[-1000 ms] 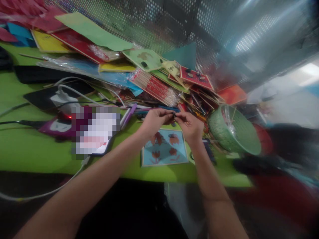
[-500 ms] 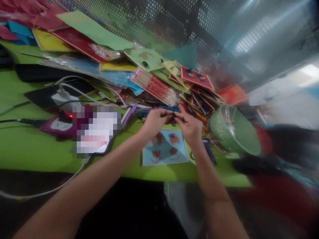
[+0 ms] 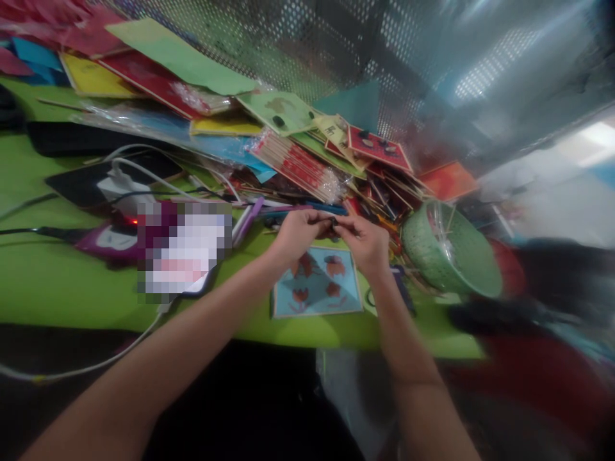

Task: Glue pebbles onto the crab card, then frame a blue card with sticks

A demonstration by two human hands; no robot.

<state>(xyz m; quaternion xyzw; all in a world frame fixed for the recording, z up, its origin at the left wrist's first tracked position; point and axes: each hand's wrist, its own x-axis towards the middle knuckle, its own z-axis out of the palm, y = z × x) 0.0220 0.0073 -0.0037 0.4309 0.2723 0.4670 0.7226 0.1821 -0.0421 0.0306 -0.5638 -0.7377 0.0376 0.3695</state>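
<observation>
Green tabletop [image 3: 57, 282] runs across the view, its near edge towards the person. Behind its far edge stands a perforated metal screen [image 3: 298, 38]. A pile of coloured cards [image 3: 144, 77] covers the far edge from the far left corner to past the middle, the sheets overlapping and lying at mixed angles. At the right end of the tabletop a green basket [image 3: 451, 256] lies tipped on its side, mouth turned to the right, with clear film and a few thin sticks showing inside. A blue card [image 3: 319, 291] with red flower shapes lies flat near the middle of the near edge, directly below both hands. A wrapped bundle of sticks [image 3: 300, 166] rests on the lower slope of the pile, beyond the hands. A white charger [image 3: 120, 187] sits left of centre, and a white cable [image 3: 96, 365] drops over the near edge on the left. The left hand [image 3: 295, 234] and the right hand [image 3: 368, 243] meet above the far edge of the blue card, knuckles up, fingertips facing each other. Each hand is closed in a pinch of thumb and fingers on a small dark piece [image 3: 333, 222], which is held between the two hands, clear of the tabletop and just above the blue card. The piece is too small and blurred to identify.
</observation>
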